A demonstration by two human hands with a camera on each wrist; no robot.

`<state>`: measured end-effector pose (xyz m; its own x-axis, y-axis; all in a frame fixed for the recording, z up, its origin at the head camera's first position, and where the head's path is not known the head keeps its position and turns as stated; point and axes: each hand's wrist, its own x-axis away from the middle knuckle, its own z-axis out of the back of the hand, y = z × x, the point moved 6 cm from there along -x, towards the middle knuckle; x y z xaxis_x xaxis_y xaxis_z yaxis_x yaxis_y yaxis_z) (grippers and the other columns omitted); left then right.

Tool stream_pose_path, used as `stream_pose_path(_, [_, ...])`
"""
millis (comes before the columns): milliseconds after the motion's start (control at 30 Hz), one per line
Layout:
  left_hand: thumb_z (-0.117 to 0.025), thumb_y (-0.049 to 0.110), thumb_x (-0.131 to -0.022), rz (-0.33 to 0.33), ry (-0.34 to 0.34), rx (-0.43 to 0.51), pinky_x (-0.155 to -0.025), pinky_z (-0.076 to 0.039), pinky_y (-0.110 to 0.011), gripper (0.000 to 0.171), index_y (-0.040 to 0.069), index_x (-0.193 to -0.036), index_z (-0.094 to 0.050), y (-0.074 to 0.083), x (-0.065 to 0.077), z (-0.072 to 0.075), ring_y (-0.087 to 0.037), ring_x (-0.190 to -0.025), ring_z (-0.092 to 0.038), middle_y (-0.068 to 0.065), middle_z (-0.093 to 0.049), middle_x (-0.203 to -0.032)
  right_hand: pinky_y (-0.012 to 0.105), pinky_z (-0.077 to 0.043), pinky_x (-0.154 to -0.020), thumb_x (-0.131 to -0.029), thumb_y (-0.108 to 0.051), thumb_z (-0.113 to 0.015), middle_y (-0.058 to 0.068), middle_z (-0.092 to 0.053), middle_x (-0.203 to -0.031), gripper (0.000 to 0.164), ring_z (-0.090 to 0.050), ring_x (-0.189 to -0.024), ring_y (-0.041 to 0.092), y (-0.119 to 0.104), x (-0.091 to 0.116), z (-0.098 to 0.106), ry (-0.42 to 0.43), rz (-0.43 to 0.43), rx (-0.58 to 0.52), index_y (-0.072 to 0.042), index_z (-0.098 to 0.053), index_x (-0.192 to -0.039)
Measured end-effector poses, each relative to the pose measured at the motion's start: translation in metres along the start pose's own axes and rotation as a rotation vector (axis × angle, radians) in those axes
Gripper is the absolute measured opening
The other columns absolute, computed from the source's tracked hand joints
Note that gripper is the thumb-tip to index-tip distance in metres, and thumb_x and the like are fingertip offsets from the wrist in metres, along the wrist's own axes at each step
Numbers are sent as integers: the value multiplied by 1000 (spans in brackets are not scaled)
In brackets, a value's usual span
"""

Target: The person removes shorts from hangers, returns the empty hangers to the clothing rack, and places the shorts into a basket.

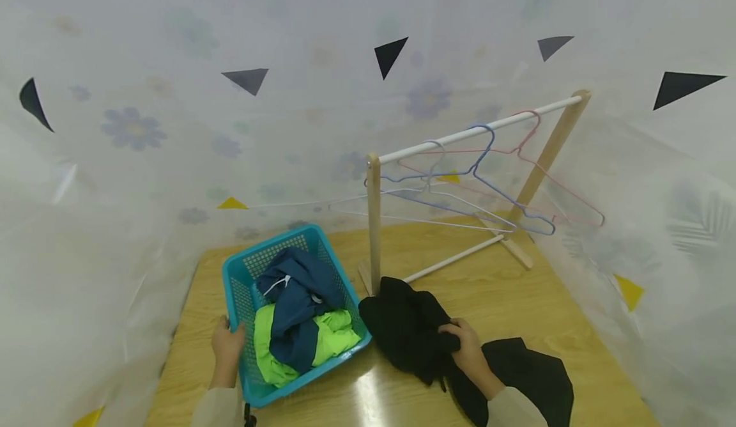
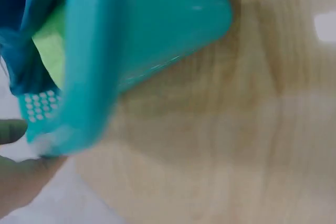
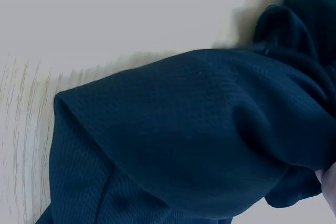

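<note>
My left hand (image 1: 228,344) grips the left rim of a turquoise plastic basket (image 1: 299,385), thumb on the inner side. Inside it lie a crumpled navy garment (image 1: 299,286) with a white drawstring and a bright green garment (image 1: 333,341). To the right, my right hand (image 1: 468,353) holds a bunched part of a black garment (image 1: 402,328), which spreads over the table on both sides of the hand. The right wrist view shows the dark cloth (image 3: 157,129) close up, with only a bit of the hand at the right edge.
A clothes rack with a white rail (image 1: 454,138) and wooden posts (image 1: 374,222) stands at the back right. From it hang a white hanger (image 1: 428,187), a blue hanger (image 1: 506,194) and a pink hanger (image 1: 560,184). Patterned sheeting (image 1: 287,126) surrounds the wooden table (image 1: 184,350).
</note>
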<state>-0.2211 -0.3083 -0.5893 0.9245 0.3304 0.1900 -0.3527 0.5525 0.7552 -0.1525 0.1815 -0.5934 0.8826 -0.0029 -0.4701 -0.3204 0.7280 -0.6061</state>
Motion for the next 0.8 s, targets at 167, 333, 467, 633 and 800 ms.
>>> stream_pose_path(167, [-40, 8, -92, 75, -74, 133, -102, -29, -55, 55, -16, -135, -16, 1, 19, 8, -51, -125, -27, -39, -25, -134, 20, -52, -69, -61, 14, -72, 10, -61, -86, 32, -60, -78, 24, -12, -2, 26, 91, 33, -32, -11, -67, -80])
stream_pose_path(333, [-40, 8, -93, 111, -88, 246, -103, -30, -53, 56, -12, -138, -13, 1, 25, 8, -49, -126, -26, -38, -25, -136, 0, -38, -79, -58, 21, -70, 13, -61, -88, 37, -57, -84, 12, -28, -12, 56, 158, 82, -99, -7, -67, -82])
stream_pose_path(467, [-40, 9, -94, 106, -98, 264, -103, -29, -54, 57, -12, -138, -11, -1, 25, 6, -50, -126, -27, -38, -25, -136, 1, -37, -81, -57, 25, -67, 14, -59, -86, 39, -51, -89, -1, -46, -25, 80, 222, 142, -134, -4, -66, -83])
stream_pose_path(633, [-39, 9, -94, 124, -93, 280, -102, -30, -55, 56, -10, -139, -11, -5, 24, 3, -50, -125, -28, -38, -25, -136, 3, -37, -85, -57, 30, -62, 18, -58, -83, 38, -49, -94, -6, -75, -42, 105, 290, 211, -188, 1, -64, -81])
stream_pose_path(800, [-39, 9, -94, 145, -82, 296, -104, -28, -55, 56, -8, -140, -11, -6, 21, 4, -49, -126, -27, -37, -25, -137, 4, -36, -87, -57, 30, -60, 18, -56, -82, 36, -49, -95, -6, -107, -60, 125, 320, 230, -219, 3, -63, -80])
